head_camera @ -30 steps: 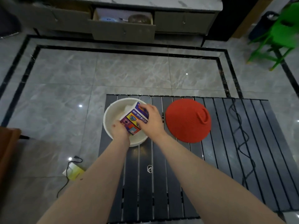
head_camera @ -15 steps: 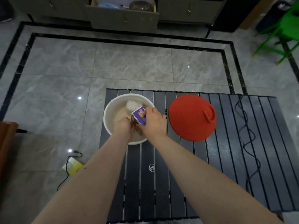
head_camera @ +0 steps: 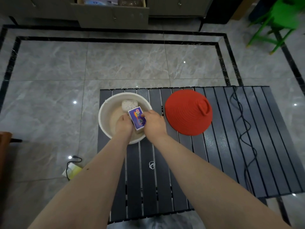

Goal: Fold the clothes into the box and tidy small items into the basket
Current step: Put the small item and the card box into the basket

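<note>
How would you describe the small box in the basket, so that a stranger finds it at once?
Start at the dark slatted table and look to its far left corner, where a round white basket stands beside a red lid. Inside it, both hands hold a small box. Its purple face with bright colours sets it apart from the pale lump behind it.

Black slatted counter point(head_camera: 247, 146), standing on grey marble-look floor point(head_camera: 125, 63) with black inlaid border lines; black cable point(head_camera: 244, 129) snaking along the counter's right part, front to back. Grey cabinet point(head_camera: 173, 7) running along the far wall, one drawer point(head_camera: 112, 15) hanging open with blurred contents. Green plastic chair point(head_camera: 280, 20) sitting at far right. Yellow-and-white item point(head_camera: 72, 171) with a black cord lying on the floor left of the counter. Brown furniture edge point(head_camera: 4, 146) showing at far left
</note>
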Available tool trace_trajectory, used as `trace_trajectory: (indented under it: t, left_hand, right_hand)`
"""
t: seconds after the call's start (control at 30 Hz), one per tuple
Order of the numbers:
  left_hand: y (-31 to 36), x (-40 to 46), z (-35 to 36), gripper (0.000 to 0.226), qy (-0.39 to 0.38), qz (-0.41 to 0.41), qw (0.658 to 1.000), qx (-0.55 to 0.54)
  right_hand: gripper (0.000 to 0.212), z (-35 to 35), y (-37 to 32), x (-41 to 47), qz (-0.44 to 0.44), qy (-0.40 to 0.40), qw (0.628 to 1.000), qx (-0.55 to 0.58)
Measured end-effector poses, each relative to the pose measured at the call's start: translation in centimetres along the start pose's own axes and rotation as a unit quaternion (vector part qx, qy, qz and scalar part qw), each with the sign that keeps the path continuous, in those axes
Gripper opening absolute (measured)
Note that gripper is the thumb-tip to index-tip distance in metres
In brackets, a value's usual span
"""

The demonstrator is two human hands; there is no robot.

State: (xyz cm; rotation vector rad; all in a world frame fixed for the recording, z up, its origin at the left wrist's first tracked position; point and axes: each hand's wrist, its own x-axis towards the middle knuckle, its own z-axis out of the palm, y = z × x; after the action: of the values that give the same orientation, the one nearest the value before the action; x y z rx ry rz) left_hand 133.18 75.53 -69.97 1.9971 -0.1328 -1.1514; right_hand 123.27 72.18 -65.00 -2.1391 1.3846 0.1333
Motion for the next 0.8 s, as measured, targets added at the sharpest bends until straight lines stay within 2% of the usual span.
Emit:
trace_trajectory:
  t: [0.13,0.23,0.3,0.47,0.8]
  left_hand:
    - [0.3,-0.7,-0.5,0.036,0.088,0.044,0.994,0.038]
    - [1.1,-2.4,0.0,0.033,0.104,0.072,0.992,0.018]
    - [1.2,-3.7,0.9,0.035,0.084,0.091,0.992,-0.007]
    - [1.1,-7.1,5.1,0.034,-0.011,0.121,0.993,0.006]
    - [-4.7,-15.2,19.1,0.033,-0.098,0.105,0.987,0.067]
  right_hand:
    - [0.036,-0.5,-0.2,-1.0,0.017,-0.006,0.999,0.036]
    - [0.038,-1.5,0.4,-2.4,0.032,0.017,0.996,0.079]
    - [0.044,-2.0,1.2,-3.4,0.043,0.032,0.995,0.087]
    - [0.048,-2.9,4.8,-5.8,0.076,0.070,0.992,0.069]
    - [0.047,-3.9,21.6,-14.5,0.183,0.072,0.976,0.096]
